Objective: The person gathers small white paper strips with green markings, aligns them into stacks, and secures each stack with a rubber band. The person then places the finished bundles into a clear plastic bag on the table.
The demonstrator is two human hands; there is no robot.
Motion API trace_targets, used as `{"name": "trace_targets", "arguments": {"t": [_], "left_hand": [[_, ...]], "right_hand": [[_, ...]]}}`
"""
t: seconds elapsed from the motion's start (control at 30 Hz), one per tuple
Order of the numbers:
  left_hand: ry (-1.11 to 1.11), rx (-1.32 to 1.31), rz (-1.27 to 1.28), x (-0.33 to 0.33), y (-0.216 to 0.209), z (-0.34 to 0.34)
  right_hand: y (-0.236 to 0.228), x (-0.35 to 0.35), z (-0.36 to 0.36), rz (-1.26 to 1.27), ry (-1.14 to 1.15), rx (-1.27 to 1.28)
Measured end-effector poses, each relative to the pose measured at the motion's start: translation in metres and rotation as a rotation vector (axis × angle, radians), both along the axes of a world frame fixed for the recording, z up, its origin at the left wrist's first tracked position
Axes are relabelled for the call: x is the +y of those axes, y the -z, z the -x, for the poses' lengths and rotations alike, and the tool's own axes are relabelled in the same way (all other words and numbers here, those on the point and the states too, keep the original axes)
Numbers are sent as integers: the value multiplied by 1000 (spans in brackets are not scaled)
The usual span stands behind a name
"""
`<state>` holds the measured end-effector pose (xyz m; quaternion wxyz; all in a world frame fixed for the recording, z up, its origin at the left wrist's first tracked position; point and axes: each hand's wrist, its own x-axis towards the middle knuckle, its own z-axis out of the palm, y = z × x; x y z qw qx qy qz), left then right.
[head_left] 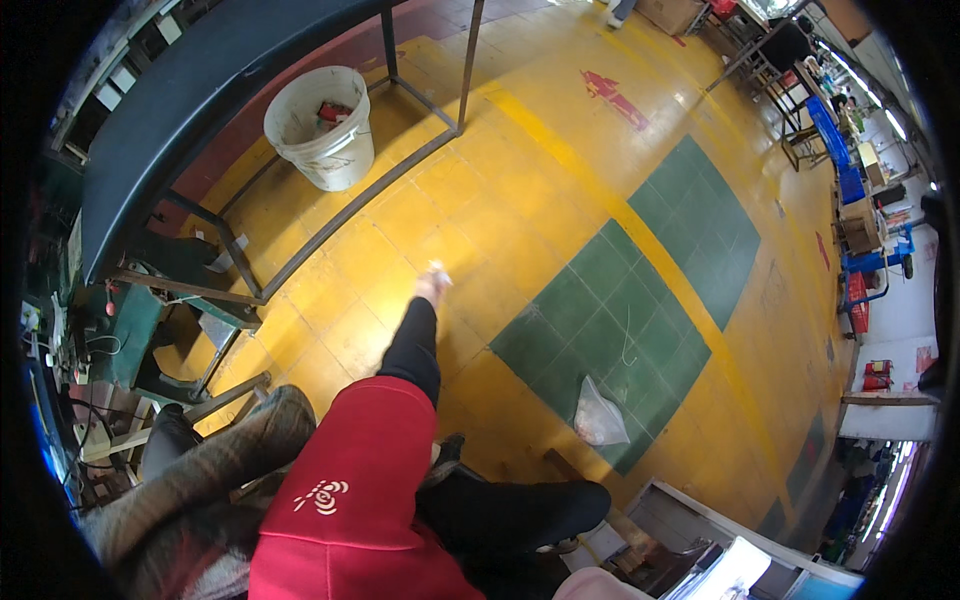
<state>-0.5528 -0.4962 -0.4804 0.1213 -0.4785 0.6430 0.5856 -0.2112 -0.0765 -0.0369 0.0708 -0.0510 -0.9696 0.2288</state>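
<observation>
My left arm, in a red sleeve over a black undersleeve, stretches out over the yellow tiled floor. At its end my left hand looks closed around a small, pale crumpled thing, too small and bright to name. Farther off and to the left, a whitish plastic bucket with something red inside stands by a metal table frame. To the right, a clear plastic bag with pale contents lies on green floor tiles. My right hand does not show.
A dark padded tabletop on metal legs fills the upper left, with a green machine below. Plaid fabric lies left of my arm. A black-clad leg is to its right. Papers lie in the lower right.
</observation>
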Motion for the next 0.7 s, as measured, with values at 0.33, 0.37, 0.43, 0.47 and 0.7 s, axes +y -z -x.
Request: {"name": "trace_targets", "arguments": {"t": [0.33,0.37,0.43,0.47,0.7], "left_hand": [[-826,1080,-238,-343,-161,101],[-742,1079,-220,-351,-169,96],[-719,997,-169,-337,-164,81],[-643,805,-104,-325,-152,68],[296,343,440,-45,22,-50]], "right_hand": [[-7,-15,38,-11,-20,-110],[-9,-16,36,-10,-23,-119],[-10,-17,31,-14,-21,-134],[-11,-19,27,-21,-9,-134],[-42,-39,-29,78,158,-152]]}}
